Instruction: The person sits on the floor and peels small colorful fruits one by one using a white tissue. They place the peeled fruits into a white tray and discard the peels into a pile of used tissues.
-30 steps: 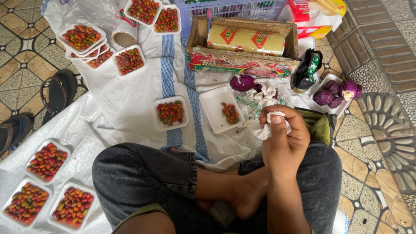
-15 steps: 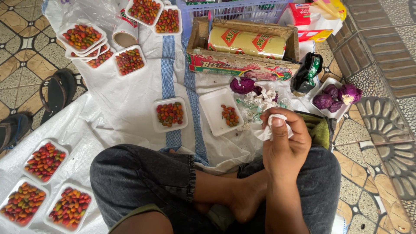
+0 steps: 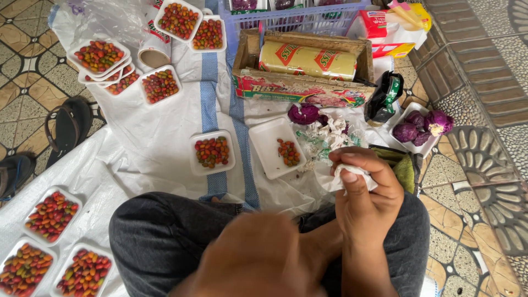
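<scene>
Right hand [image 3: 366,195] shut tight on a crumpled white tissue [image 3: 352,175], up over the knee, just beside a nearly empty white tray [image 3: 269,144] with a few small red and orange fruits. Left hand [image 3: 258,258] a big blur down low (open or shut, cannot tell). Nine other white trays full of the same fruits, one more tray [image 3: 410,146] holding purple vegetables, and a cardboard box [image 3: 247,52] with one yellow roll [image 3: 308,59] inside.
</scene>
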